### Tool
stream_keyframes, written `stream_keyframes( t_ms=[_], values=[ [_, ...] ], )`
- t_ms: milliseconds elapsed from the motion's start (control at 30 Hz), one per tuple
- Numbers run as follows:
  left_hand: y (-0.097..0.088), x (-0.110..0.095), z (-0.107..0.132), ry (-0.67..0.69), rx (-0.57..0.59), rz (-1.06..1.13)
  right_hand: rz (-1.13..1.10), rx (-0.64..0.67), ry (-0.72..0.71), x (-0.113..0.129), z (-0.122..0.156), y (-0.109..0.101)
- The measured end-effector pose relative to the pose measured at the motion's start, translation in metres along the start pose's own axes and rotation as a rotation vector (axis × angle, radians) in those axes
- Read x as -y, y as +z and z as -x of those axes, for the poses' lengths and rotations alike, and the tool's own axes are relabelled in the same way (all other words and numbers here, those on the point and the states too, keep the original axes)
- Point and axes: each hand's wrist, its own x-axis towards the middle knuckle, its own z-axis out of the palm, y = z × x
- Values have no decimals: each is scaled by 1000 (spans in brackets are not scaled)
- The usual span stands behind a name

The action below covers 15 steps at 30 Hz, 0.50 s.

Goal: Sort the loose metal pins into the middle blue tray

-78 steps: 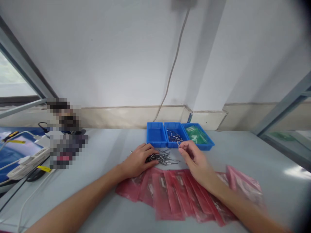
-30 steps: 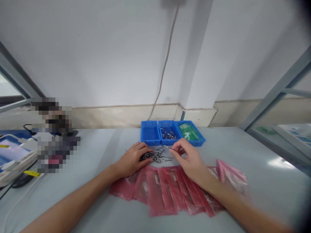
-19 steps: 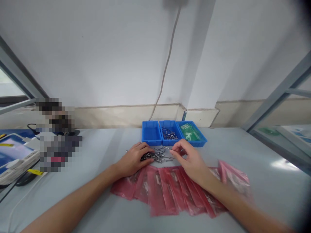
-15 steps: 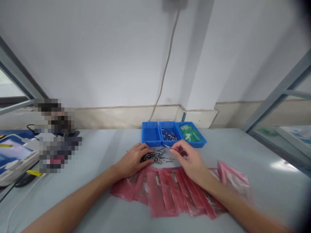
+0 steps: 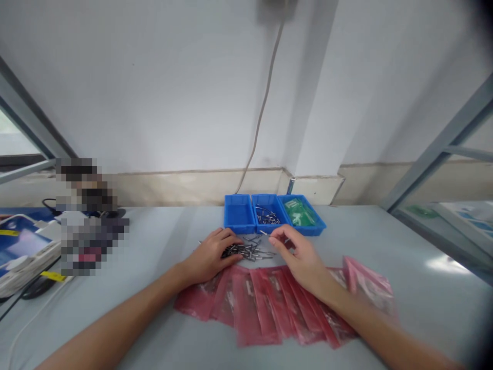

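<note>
My left hand (image 5: 215, 254) lies on the table at the left side of a pile of thin metal pins (image 5: 246, 251). Its thumb and fingers are apart and curve around the pile's edge, partly covering it. To the right of the pile, my right hand (image 5: 298, 249) pinches a thin metal pin (image 5: 264, 233) between thumb and fingertips, its light tip pointing left. Below both hands, several pink plastic bags (image 5: 258, 308) lie overlapping in a fan, with small parts showing inside. My right forearm passes over some of them.
Behind the hands stand three blue trays: a bare left tray (image 5: 239, 213), a middle tray (image 5: 265, 231) with short metal parts, and a right tray (image 5: 322, 226) holding green packets (image 5: 299, 211). A power strip (image 5: 34, 262) with cables lies left, near a blurred patch. A wall rises behind.
The view has shifted very slightly. Both hands keep nearly the same positions, and the pin in my right hand is tilted a little differently.
</note>
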Motion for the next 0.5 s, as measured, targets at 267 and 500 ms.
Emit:
stream_keyframes(
  t_ms=[267,500],
  values=[
    [0,0,0,11,-20,9,8,-6,-18,-3,-1,0],
    [0,0,0,20,-19,7,-51,25,44,-7,-1,0]
  ],
)
